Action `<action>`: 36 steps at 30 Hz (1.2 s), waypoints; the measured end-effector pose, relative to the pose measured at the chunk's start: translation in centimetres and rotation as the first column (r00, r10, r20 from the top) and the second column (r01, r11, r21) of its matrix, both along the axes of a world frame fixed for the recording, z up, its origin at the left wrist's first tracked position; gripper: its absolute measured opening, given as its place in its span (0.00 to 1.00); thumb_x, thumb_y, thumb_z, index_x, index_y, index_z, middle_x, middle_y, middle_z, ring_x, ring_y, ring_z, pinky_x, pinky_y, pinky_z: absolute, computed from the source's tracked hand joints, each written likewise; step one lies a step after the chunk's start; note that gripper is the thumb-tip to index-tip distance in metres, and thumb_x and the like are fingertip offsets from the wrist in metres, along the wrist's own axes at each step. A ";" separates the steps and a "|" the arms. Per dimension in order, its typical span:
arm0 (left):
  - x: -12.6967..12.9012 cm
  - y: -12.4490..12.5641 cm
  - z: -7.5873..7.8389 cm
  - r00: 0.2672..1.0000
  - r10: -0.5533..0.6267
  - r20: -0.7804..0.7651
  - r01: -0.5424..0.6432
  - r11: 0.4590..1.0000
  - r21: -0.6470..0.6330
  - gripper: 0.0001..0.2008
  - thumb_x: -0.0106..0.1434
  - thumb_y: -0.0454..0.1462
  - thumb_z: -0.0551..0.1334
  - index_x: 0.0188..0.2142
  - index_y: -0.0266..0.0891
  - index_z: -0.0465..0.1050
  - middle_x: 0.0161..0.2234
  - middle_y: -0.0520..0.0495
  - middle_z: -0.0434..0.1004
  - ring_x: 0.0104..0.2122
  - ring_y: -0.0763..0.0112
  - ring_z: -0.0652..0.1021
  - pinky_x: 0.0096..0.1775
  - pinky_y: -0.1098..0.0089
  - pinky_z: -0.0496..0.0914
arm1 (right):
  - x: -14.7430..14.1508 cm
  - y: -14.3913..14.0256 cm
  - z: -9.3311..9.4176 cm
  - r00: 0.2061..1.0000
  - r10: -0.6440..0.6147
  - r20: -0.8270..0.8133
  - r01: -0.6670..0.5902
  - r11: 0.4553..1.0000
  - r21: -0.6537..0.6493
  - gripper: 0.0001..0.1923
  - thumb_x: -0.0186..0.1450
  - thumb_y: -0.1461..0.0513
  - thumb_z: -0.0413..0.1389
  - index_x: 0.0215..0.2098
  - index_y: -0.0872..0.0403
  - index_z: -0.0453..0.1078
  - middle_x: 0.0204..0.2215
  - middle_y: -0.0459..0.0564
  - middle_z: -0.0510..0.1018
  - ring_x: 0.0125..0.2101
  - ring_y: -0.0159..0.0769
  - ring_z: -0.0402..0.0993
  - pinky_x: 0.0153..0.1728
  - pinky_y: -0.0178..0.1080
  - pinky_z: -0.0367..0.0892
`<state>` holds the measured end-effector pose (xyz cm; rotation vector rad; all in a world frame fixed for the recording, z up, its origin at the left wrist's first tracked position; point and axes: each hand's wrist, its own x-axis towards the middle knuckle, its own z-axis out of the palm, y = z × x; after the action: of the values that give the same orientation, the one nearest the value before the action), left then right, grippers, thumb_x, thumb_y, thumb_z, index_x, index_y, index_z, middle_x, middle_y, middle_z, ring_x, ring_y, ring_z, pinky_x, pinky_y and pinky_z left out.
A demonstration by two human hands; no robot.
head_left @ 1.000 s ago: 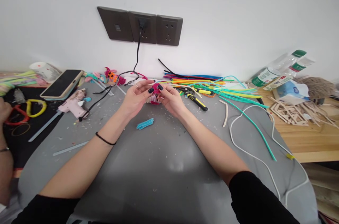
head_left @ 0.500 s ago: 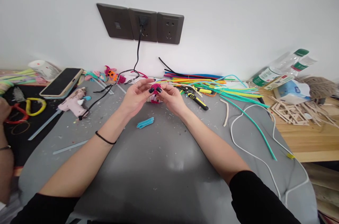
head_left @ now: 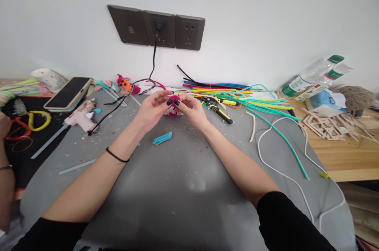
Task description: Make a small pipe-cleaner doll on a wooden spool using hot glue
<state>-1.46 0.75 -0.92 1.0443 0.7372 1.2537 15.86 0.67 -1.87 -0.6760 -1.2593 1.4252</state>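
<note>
My left hand (head_left: pixel 152 109) and my right hand (head_left: pixel 192 110) meet above the grey mat (head_left: pixel 183 180), both pinching a small magenta pipe-cleaner piece (head_left: pixel 174 105) with a pale part under it. The thumbs with dark nails press on its top. A folded light-blue pipe cleaner (head_left: pixel 162 138) lies on the mat just below my hands. Most of the magenta piece is hidden by my fingers.
A heap of coloured pipe cleaners (head_left: pixel 237 97) and yellow-black pliers (head_left: pixel 220 113) lie right of my hands. A pink glue gun (head_left: pixel 83 114), a phone (head_left: pixel 68 92) and a cord to the wall socket (head_left: pixel 156 27) are left. White wire (head_left: pixel 276 168) loops right. Another person's arm (head_left: pixel 6 187) shows far left.
My thumbs have closed together on top of the magenta piece. The hands stay in nearly the same place.
</note>
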 end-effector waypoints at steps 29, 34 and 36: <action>-0.2 -0.2 0.6 0.978 0.039 -0.204 -0.004 0.986 0.167 0.26 0.52 0.46 0.79 0.47 0.39 0.80 0.36 0.46 0.82 0.38 0.67 0.81 0.42 0.67 0.77 | 0.1 -0.9 1.6 0.958 0.146 -0.249 -0.227 0.914 -0.336 0.08 0.66 0.58 0.66 0.32 0.54 0.77 0.28 0.46 0.79 0.30 0.30 0.75 0.30 0.32 0.71; 0.0 -0.3 0.7 0.968 0.043 -0.245 0.004 0.982 0.190 0.26 0.52 0.47 0.79 0.47 0.39 0.79 0.36 0.46 0.82 0.38 0.65 0.81 0.42 0.67 0.77 | 0.3 -0.9 1.8 0.930 0.176 -0.324 -0.301 0.870 -0.391 0.03 0.68 0.65 0.61 0.35 0.56 0.77 0.29 0.47 0.80 0.32 0.31 0.77 0.34 0.32 0.74; 0.0 -0.3 0.7 0.969 0.042 -0.245 0.003 0.984 0.180 0.27 0.51 0.47 0.79 0.47 0.38 0.79 0.34 0.46 0.81 0.36 0.66 0.81 0.40 0.68 0.76 | 0.3 -0.9 1.8 0.916 0.168 -0.364 -0.320 0.854 -0.411 0.05 0.68 0.67 0.60 0.34 0.56 0.77 0.29 0.46 0.81 0.32 0.31 0.77 0.35 0.32 0.75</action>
<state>-1.47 0.44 -0.22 1.3619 0.8377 1.2362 16.17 -0.19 -0.06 -0.5760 -0.7696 1.9987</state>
